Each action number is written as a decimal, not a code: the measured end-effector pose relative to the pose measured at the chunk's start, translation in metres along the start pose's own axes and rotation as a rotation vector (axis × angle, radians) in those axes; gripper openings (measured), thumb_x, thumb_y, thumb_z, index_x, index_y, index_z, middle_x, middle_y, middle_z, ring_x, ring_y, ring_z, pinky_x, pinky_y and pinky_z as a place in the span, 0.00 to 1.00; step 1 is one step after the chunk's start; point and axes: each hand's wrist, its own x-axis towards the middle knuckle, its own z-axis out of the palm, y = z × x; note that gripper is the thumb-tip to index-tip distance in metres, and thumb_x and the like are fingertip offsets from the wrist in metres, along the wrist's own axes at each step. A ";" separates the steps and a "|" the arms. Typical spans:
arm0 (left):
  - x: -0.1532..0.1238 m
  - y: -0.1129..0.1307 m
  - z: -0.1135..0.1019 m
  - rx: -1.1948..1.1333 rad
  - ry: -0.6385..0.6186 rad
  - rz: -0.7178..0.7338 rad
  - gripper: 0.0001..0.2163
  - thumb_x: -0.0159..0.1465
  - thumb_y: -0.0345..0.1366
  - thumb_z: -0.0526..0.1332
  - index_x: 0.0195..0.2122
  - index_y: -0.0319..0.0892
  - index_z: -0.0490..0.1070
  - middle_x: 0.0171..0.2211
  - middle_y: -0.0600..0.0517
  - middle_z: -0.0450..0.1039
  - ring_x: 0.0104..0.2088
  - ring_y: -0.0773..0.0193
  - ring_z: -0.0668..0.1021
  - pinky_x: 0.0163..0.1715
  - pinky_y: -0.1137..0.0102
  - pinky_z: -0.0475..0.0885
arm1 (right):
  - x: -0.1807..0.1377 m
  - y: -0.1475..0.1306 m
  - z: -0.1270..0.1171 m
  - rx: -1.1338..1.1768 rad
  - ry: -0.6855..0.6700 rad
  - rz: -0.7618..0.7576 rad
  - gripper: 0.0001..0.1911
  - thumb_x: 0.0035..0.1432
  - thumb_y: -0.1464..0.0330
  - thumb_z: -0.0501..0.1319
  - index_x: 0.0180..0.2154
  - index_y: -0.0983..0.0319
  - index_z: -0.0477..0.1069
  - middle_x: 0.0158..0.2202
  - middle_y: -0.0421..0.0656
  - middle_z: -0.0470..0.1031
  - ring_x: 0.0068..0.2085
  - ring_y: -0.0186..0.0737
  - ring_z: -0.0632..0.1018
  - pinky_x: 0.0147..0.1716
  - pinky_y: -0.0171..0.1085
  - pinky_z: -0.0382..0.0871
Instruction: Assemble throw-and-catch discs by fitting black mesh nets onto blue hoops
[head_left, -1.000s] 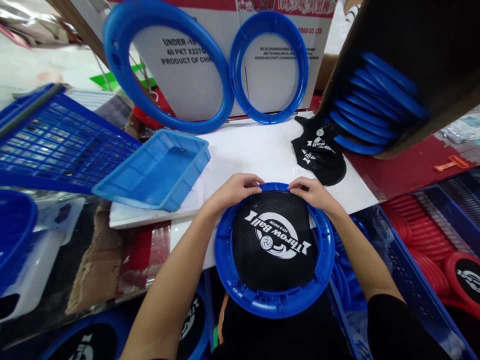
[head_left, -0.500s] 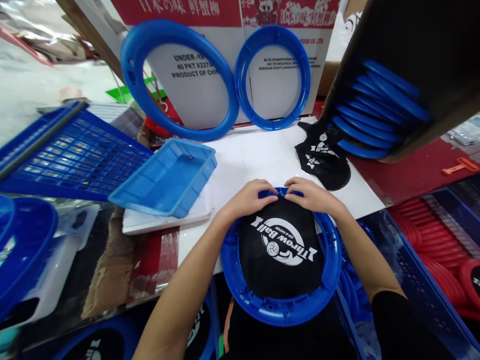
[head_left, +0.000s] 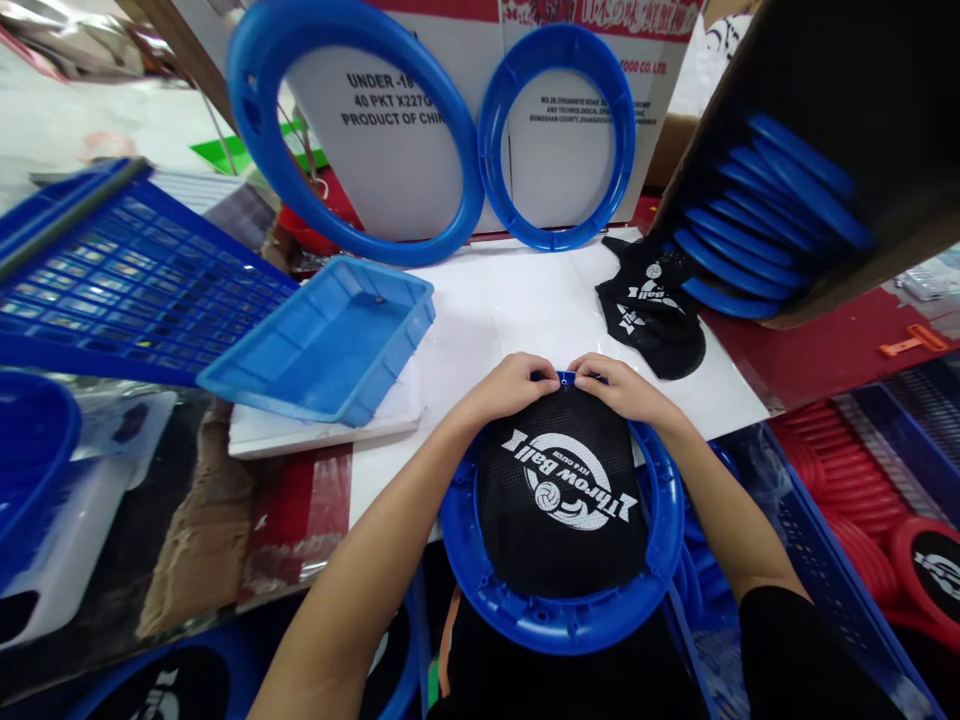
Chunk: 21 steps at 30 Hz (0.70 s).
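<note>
The blue ring [head_left: 566,628] lies across the near edge of the white board [head_left: 487,310], most of it reaching past that edge toward you, the black mesh [head_left: 551,560] spread over its middle with the white "Throw Ball" print face up. And your hands are closer together than a second ago: the arc of far rim between them has shrunk to a sliver of blue! Those fingers, loosely arched half a second back, now curl down tight. Your left hand [head_left: 521,383] is drawn into a close pinch, thumb and fingertips on the mesh's far edge at the rim. Your right hand [head_left: 621,386] mirrors it just beside, bunched as small, on the same edge; whether rim is caught along with the mesh, I can't tell. Beyond, everything keeps its place: the larger hoop [head_left: 471,190] and the smaller hoop [head_left: 556,239] stand along the board's far edge, the spare mesh [head_left: 667,340] lies folded on its right side, and the tray [head_left: 322,350] sits at its left.
</note>
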 end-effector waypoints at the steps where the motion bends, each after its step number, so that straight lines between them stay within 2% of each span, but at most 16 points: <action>1: 0.001 -0.001 0.000 -0.016 -0.008 -0.010 0.08 0.62 0.36 0.62 0.33 0.41 0.81 0.35 0.50 0.83 0.39 0.57 0.82 0.47 0.64 0.74 | 0.001 0.002 0.000 0.008 -0.010 0.002 0.10 0.67 0.63 0.60 0.34 0.59 0.73 0.47 0.47 0.79 0.48 0.45 0.78 0.55 0.46 0.71; 7: 0.002 -0.002 0.000 -0.022 0.020 -0.039 0.09 0.62 0.37 0.62 0.34 0.40 0.82 0.35 0.48 0.84 0.38 0.57 0.81 0.44 0.63 0.74 | 0.004 0.010 -0.001 0.044 -0.030 0.026 0.12 0.65 0.60 0.62 0.33 0.60 0.74 0.49 0.47 0.79 0.48 0.44 0.78 0.56 0.46 0.69; 13: -0.002 -0.001 0.001 -0.039 0.049 -0.021 0.09 0.63 0.37 0.63 0.35 0.40 0.82 0.36 0.48 0.84 0.39 0.56 0.82 0.46 0.63 0.74 | 0.003 0.009 -0.003 0.062 -0.009 0.047 0.11 0.62 0.60 0.64 0.32 0.60 0.75 0.48 0.47 0.80 0.48 0.45 0.79 0.54 0.46 0.69; 18: -0.001 -0.007 0.001 -0.142 0.072 -0.032 0.11 0.62 0.35 0.65 0.44 0.40 0.82 0.36 0.49 0.84 0.38 0.58 0.82 0.46 0.63 0.76 | 0.002 0.009 -0.002 0.064 0.010 0.041 0.11 0.62 0.60 0.64 0.32 0.61 0.75 0.48 0.46 0.81 0.48 0.44 0.79 0.54 0.45 0.70; 21: -0.001 -0.007 0.002 -0.121 0.077 -0.015 0.09 0.62 0.35 0.65 0.41 0.41 0.82 0.35 0.50 0.84 0.38 0.58 0.82 0.46 0.63 0.76 | 0.002 0.008 -0.001 0.066 0.018 0.035 0.11 0.62 0.60 0.64 0.31 0.60 0.75 0.47 0.46 0.81 0.47 0.44 0.79 0.53 0.44 0.70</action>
